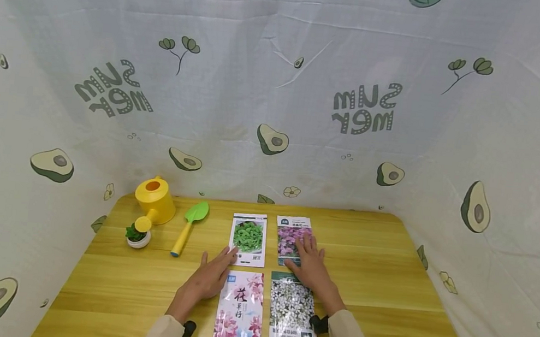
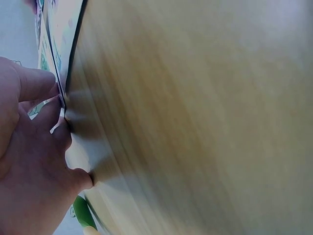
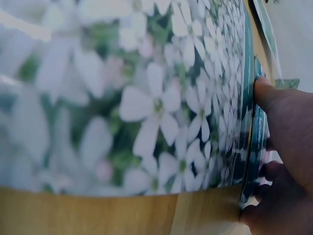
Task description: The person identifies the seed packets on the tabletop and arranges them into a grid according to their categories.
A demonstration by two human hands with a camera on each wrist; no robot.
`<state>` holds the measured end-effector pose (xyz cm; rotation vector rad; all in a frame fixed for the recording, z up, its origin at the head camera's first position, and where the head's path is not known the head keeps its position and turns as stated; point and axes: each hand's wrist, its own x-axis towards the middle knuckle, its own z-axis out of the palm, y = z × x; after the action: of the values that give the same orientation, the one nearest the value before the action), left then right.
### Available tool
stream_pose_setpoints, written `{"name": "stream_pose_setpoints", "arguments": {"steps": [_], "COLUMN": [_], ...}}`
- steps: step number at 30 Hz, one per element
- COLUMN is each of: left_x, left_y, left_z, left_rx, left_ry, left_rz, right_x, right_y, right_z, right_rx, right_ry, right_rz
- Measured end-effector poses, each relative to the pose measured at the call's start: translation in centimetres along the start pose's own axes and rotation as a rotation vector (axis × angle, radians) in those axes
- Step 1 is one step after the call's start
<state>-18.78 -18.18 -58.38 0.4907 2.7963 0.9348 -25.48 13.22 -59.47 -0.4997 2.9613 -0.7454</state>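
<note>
Four seed packets lie in two rows of two on the wooden table. My left hand touches the lower left edge of the green-leaf seed packet, its fingertips also near the top of the pink-blossom seed packet. My right hand rests over the purple-flower seed packet, fingers on its right side and thumb at its lower edge. Below that hand lies the white-flower seed packet, large in the right wrist view. In the left wrist view the left hand has its fingers at the packet edges.
At the back left stand a yellow watering can and a small potted plant, close together. Beside them lies a toy trowel with a green blade and yellow handle. A printed white curtain surrounds the table's back and sides.
</note>
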Motion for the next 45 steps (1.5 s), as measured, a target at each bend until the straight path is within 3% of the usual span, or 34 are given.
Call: {"name": "stream_pose_setpoints", "arguments": {"steps": [26,45], "left_x": [0.1,0.0], "left_y": [0.0,-0.4], "left_z": [0.2,0.8], "left_rx": [-0.003,-0.008], "left_ry": [-0.003,0.055], "left_rz": [0.004,0.006], "right_x": [0.0,0.0], "right_y": [-1.8,-2.3], "right_z": [0.8,0.4], "right_rx": [-0.061,-0.051], "right_ry": [0.006,-0.001], "right_rz": [0.025,0.038]}}
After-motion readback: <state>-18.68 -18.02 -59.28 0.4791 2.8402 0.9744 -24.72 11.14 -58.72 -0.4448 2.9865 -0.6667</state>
